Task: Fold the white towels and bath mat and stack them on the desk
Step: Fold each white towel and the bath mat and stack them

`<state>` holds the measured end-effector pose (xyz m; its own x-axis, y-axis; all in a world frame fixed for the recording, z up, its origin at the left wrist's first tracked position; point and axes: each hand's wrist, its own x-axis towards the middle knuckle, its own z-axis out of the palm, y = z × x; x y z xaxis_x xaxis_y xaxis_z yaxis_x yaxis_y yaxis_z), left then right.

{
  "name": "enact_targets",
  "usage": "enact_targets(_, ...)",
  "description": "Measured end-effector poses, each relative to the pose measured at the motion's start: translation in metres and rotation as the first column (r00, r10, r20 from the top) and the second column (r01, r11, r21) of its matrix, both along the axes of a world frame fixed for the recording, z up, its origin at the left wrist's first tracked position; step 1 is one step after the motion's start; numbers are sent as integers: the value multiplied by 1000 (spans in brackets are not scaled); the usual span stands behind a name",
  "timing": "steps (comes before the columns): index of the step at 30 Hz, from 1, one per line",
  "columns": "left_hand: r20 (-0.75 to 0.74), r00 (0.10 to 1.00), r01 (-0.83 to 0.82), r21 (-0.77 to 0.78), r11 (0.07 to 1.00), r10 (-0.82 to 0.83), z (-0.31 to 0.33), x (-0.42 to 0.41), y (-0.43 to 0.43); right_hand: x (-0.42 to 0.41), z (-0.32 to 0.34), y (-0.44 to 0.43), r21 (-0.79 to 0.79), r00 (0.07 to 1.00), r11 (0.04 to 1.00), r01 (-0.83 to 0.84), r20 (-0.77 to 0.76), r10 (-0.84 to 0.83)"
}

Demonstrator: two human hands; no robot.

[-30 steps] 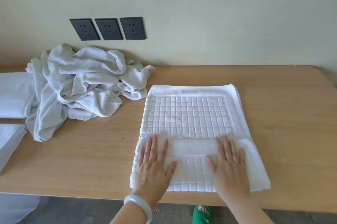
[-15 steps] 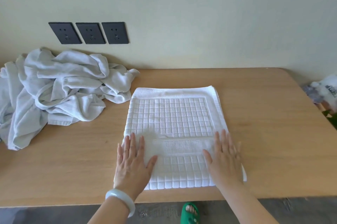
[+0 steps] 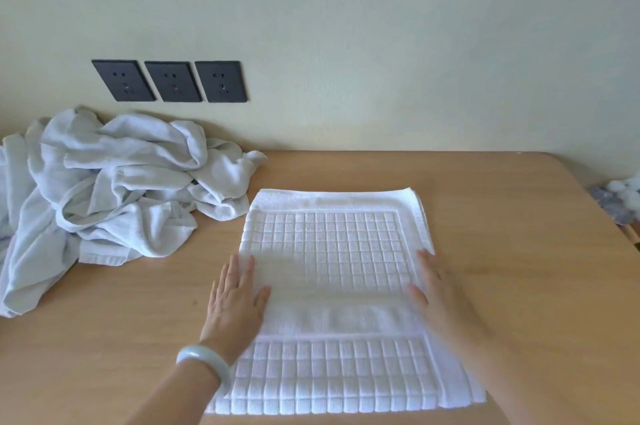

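A white bath mat with a raised grid pattern lies folded on the wooden desk, a near flap laid over its front part. My left hand rests flat on the mat's left edge, fingers straight. My right hand rests flat on the mat's right edge, fingers pointing away from me. A heap of crumpled white towels lies at the back left of the desk, its nearest corner almost touching the mat.
Three black wall sockets sit above the towel heap. The desk's right edge curves away near some small soft items beyond it. A pale bangle circles my left wrist.
Both hands have slid outward and forward from the near flap to the mat's side edges. The view has moved closer and lower over the mat.
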<state>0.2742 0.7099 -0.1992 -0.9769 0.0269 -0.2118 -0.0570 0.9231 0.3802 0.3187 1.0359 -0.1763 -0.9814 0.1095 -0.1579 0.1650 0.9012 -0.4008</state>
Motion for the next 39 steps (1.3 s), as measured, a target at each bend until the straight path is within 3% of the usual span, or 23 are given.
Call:
enact_targets(3, 105, 995, -8, 43, 999, 3, 8, -46, 3, -51, -2, -10, -75, 975, 972, -223, -12, 223)
enact_targets(6, 102, 994, 34, 22, 999, -36, 11, -84, 10, -88, -14, -10, 65, 903, 900, -430, 23, 430)
enact_targets(10, 94, 993, -76, 1, 997, 75, 21, -134, 24, -134, -12, 0, 176, 904, 921, -348, -196, 379)
enact_targets(13, 150, 957, -276, 225, 934, 247, 26, -178, 25, -172, -8, 10, 247, 908, 934, -257, -271, 321)
enact_targets(16, 239, 911, -411, 445, 796, 337, 32, -204, 25, -202, 0, 16, 296, 923, 903, -311, -132, 362)
enact_targets(19, 411, 850, -512, 506, 694, 328, 33, -224, 17, -226, 9, 22, 370, 937, 862, -347, 106, 332)
enact_targets(21, 561, 770, -617, 535, 578, 303, 35, -232, 7, -238, 13, 28, 409, 933, 839, -360, 177, 314)
enact_targets(22, 596, 748, -637, 521, 569, 292, 35, -235, 2, -243, 15, 31, 401, 930, 841, -362, 212, 299)
enact_targets(24, 602, 758, -606, 510, 611, 251, 36, -238, -7, -246, 20, 36, 359, 912, 851, -383, 293, 287)
enact_targets(26, 527, 828, -510, 566, 647, 192, 45, -235, -12, -242, 24, 42, 302, 923, 885, -354, 267, 278)
enact_targets(30, 333, 940, -273, 604, 749, 75, 81, -205, -18, -206, 45, 49, 169, 969, 955, -244, -5, 249)
enact_targets(33, 212, 977, -129, 611, 781, -5, 109, -156, -27, -146, 63, 47, 88, 951, 969, -231, -189, 244)
enact_targets(36, 103, 989, 32, 560, 828, -108, 128, -91, -35, -67, 64, 43, 140, 912, 957, -256, -293, 287)
enact_targets(39, -90, 978, 208, 414, 886, -187, 123, -25, -47, 6, 58, 33, 243, 881, 929, -279, -319, 348)
